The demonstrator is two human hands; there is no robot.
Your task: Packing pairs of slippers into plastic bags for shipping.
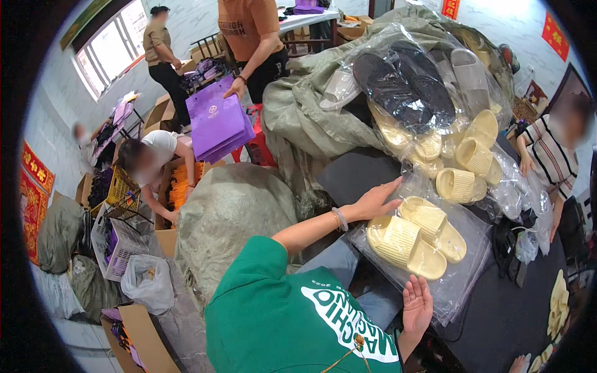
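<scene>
A pair of pale yellow slippers point(401, 239) lies side by side on a stack of clear plastic bags point(463, 292) on the dark table. I cannot tell whether a bag's film covers the pair. My left hand point(376, 202), a pale bangle on its wrist, reaches past the toe side of the slippers with fingers stretched out, holding nothing visible. Below the slippers, near the bags' front edge, my right hand point(416, 304) is raised with its fingers extended and nothing in it. Just beyond, more yellow slippers point(460, 186) lie among clear plastic.
Bagged black slippers point(404, 84) top a heap beside a large greenish sack point(298, 112). Another bulging sack point(236, 217) stands at my left. Across the table sits a person in a striped top point(550, 146). Beyond, a person carries purple bags point(217, 121). Loose slippers point(558, 304) lie at right.
</scene>
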